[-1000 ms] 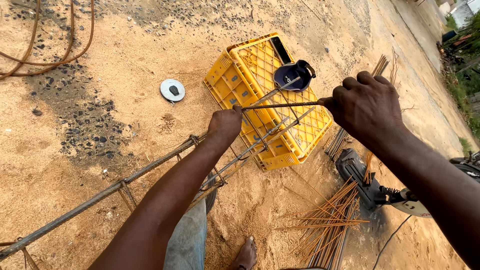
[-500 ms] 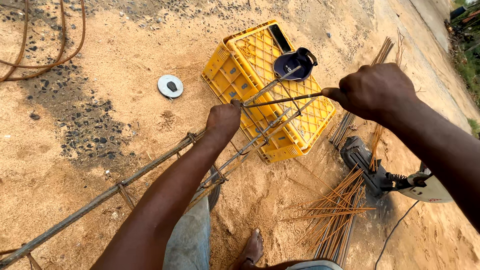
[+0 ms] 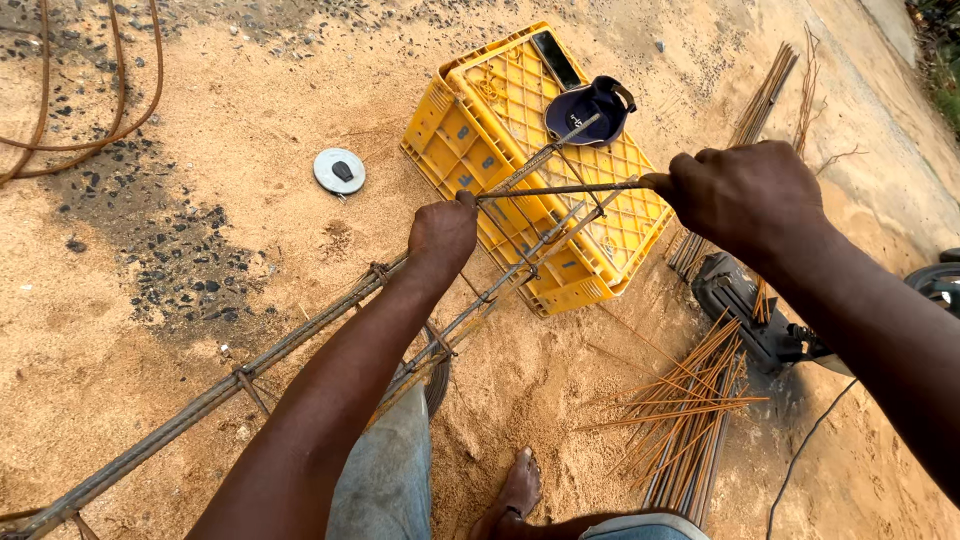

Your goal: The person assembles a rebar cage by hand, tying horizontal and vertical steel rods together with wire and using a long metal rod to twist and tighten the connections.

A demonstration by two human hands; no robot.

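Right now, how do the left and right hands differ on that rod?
The left hand grips the rod at its near end by the rebar cage; the right hand holds the far end, over the yellow crate's edge. The left sits lower and nearer. Both are closed on the same rod.

The right hand (image 3: pixel 745 195) now sits higher and farther right than a second ago, drawn away from the left hand (image 3: pixel 443 232), so more of the thin steel rod (image 3: pixel 560 189) shows between them. The yellow crate (image 3: pixel 530 160) appears nearer the frame's top, and the bare foot (image 3: pixel 515 490) shows more fully.
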